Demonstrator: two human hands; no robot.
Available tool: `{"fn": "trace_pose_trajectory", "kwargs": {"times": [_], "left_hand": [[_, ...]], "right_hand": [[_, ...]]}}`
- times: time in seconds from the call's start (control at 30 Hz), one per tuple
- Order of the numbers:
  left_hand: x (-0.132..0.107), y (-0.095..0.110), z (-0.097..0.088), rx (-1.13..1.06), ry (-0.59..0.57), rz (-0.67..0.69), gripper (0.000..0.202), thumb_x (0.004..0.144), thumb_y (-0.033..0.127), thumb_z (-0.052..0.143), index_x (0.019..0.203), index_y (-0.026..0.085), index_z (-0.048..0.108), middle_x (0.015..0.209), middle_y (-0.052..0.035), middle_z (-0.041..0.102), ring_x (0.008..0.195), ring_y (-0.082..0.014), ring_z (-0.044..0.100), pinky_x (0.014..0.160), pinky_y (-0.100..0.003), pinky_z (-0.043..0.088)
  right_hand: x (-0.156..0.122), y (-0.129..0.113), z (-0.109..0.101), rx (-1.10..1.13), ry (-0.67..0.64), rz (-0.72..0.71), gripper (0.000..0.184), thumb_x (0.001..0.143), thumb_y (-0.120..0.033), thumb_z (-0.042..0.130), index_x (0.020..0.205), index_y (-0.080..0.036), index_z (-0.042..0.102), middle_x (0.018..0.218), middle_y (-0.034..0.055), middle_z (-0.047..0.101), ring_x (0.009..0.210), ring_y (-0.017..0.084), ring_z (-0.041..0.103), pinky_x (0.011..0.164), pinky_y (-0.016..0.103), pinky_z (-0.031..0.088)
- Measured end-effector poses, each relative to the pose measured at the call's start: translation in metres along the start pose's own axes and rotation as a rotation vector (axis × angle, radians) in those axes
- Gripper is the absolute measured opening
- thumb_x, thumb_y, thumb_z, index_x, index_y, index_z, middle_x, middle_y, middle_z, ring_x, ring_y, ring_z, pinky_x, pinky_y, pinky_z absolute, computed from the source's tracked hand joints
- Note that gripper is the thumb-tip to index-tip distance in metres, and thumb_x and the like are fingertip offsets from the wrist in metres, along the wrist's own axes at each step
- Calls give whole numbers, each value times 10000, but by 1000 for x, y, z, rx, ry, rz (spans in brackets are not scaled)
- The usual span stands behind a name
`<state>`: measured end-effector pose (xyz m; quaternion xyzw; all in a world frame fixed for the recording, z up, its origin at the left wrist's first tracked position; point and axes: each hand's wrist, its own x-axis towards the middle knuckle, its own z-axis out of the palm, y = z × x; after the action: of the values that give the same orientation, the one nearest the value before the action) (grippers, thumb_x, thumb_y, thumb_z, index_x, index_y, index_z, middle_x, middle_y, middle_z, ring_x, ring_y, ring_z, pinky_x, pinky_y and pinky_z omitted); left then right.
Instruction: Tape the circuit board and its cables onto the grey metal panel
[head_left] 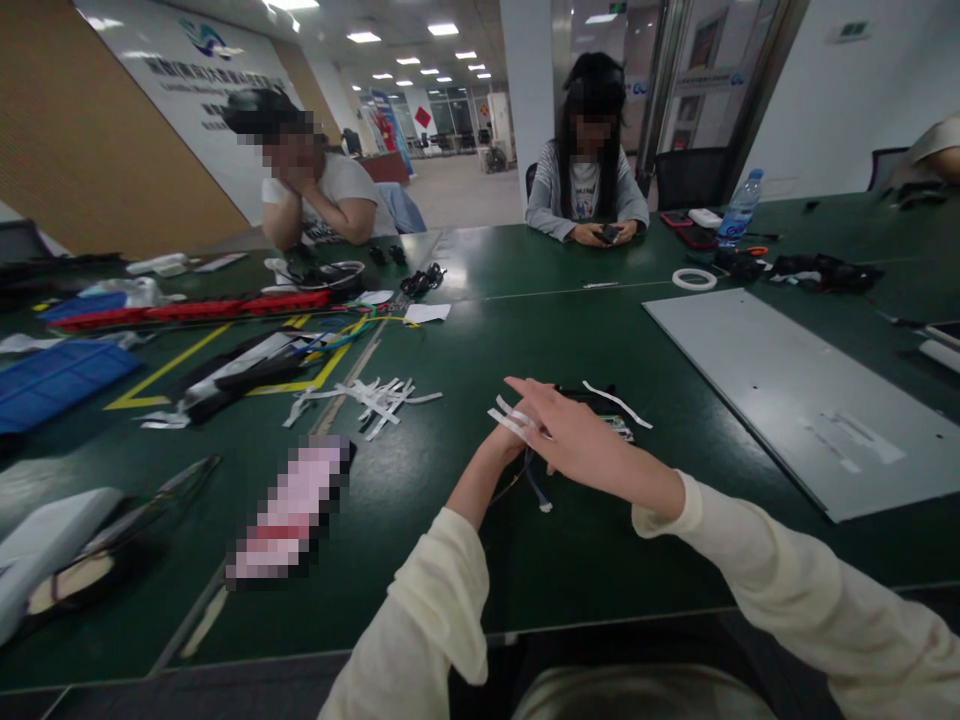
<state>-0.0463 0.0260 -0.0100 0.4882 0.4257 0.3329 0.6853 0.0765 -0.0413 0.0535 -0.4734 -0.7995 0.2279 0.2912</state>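
Cream sleeves (446, 585) are stretched forward; the left hand (504, 447) is half hidden by the right hand (576, 432), whose fingers are held straight, and any grip cannot be told. White strips (507, 424) are best kept uncreased, the cable (537, 487) untugged; beside the hands, the circuit board (621, 429) is partly covered.

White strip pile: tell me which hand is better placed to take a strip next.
Left, likely: the left hand is on the side toward the pile, though the right hand partly covers it.
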Motion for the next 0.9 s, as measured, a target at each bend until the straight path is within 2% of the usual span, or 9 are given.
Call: {"fn": "trace_pose_trajectory", "kwargs": {"times": [0.1,0.17,0.2,0.27,0.37,0.47,0.53,0.7,0.9], "left_hand": [[5,3,8,18,-33,-27,463,808,141,619,1249,130,478,827,-56,662,660,-130,627,589,-226,476],[7,5,11,49,-11,-55,510,807,131,627,1282,131,440,817,-56,672,597,-99,603,532,-192,444],[7,6,12,63,3,-65,531,803,128,635,1292,127,430,827,-67,680,593,-97,603,516,-183,435],[6,8,13,74,9,-77,576,786,124,658,1310,122,420,866,-92,691,628,-110,622,516,-183,439],[3,11,13,64,11,-81,627,750,123,693,1316,129,425,926,-107,694,671,-125,642,537,-188,459],[2,12,12,54,-2,-77,660,733,133,711,1323,130,415,947,-113,695,683,-128,645,548,-193,472],[2,11,11,56,-13,-82,665,743,148,706,1333,130,400,944,-115,698,699,-135,651,574,-206,488],[5,9,9,44,-36,-87,641,765,169,691,1334,128,396,959,-127,705,710,-146,655,597,-226,498],[1,14,9,-40,-81,-106,558,752,175,699,1264,146,478,1022,-132,703,807,-168,676,617,-227,511]], "right_hand": [[-7,24,-36,-2,75,54,550,913,-351,434,1449,-300,319,1363,79,505,955,245,649,811,411,524],[-7,56,-64,-44,154,159,524,924,-369,406,1436,-286,332,1282,89,567,689,175,661,705,364,531],[-8,75,-76,-118,219,214,505,925,-365,399,1419,-267,357,1253,97,584,678,174,655,726,371,522],[-13,119,-95,-342,366,354,495,919,-360,398,1391,-208,398,1256,137,569,888,244,645,849,422,477],[-33,183,-107,-645,441,630,571,901,-403,412,1381,-94,392,1375,255,416,1232,395,427,939,540,379],[-58,233,-104,-794,515,798,638,903,-466,359,1416,-88,336,1453,284,269,1341,481,199,956,667,249],[-70,254,-98,-777,520,865,663,899,-506,321,1418,-93,340,1446,297,267,1340,500,185,950,694,212],[-78,275,-90,-684,420,918,626,904,-527,249,1270,-96,518,1363,310,374,1301,515,271,947,687,214],[-77,264,-86,-778,375,870,578,925,-470,247,1295,-97,488,1361,298,383,1296,502,293,932,680,240]]}}
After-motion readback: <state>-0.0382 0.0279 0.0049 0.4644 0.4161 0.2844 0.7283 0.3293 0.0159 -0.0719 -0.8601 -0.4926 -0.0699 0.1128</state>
